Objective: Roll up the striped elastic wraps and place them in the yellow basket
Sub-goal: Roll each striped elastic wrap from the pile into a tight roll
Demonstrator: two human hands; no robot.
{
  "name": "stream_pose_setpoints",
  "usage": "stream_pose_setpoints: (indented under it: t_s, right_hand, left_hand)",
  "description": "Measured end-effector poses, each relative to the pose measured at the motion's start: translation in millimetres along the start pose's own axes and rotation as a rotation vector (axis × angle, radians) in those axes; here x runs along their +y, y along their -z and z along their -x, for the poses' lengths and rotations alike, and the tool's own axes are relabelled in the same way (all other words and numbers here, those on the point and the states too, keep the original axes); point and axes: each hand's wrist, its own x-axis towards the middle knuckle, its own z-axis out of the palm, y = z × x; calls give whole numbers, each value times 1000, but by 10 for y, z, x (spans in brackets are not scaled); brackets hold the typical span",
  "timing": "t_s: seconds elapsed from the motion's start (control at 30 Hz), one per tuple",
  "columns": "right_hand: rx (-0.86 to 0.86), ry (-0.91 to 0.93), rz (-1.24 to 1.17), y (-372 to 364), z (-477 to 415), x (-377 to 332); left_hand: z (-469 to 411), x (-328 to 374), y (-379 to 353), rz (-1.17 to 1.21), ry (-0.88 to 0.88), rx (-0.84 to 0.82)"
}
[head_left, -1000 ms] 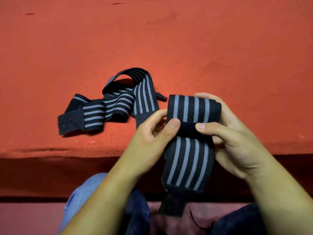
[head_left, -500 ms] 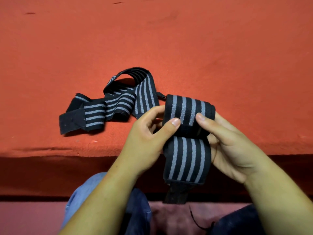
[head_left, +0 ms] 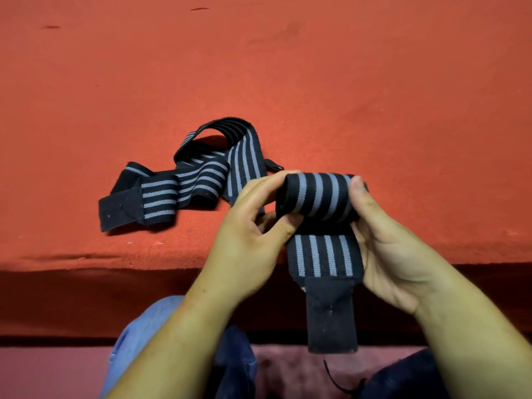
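A black wrap with grey stripes (head_left: 318, 198) is partly rolled into a thick cylinder, held over the front edge of the red surface. My left hand (head_left: 247, 237) grips the roll's left end with thumb under and fingers over it. My right hand (head_left: 385, 254) grips the right end, thumb on top. A short striped tail and a plain black end tab (head_left: 331, 315) hang down from the roll. A second striped wrap (head_left: 198, 180) lies unrolled and looped on the red surface to the left. No yellow basket is in view.
The red cloth-covered surface (head_left: 288, 82) fills the upper view; its front edge drops off just below my hands. My knees in blue trousers (head_left: 138, 335) sit under that edge, with a pink floor between them.
The roll has grown thicker as my hands turned it. The hanging striped tail is shorter, and the black end tab has come up into full view.
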Motion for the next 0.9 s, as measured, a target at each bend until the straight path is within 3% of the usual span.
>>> stream_pose_setpoints:
  t_s: [0.2,0.57,0.9]
  right_hand:
    - [71,19,-12,10,4,-14]
    - [45,54,-171,101,-35,-1]
    - [65,115,-56,26,5,-6]
  left_hand:
    - [8,9,-9,13,-34,-48]
    - [-42,-44,-13,325,222,-21]
    - [28,-12,-10,41,114,-121]
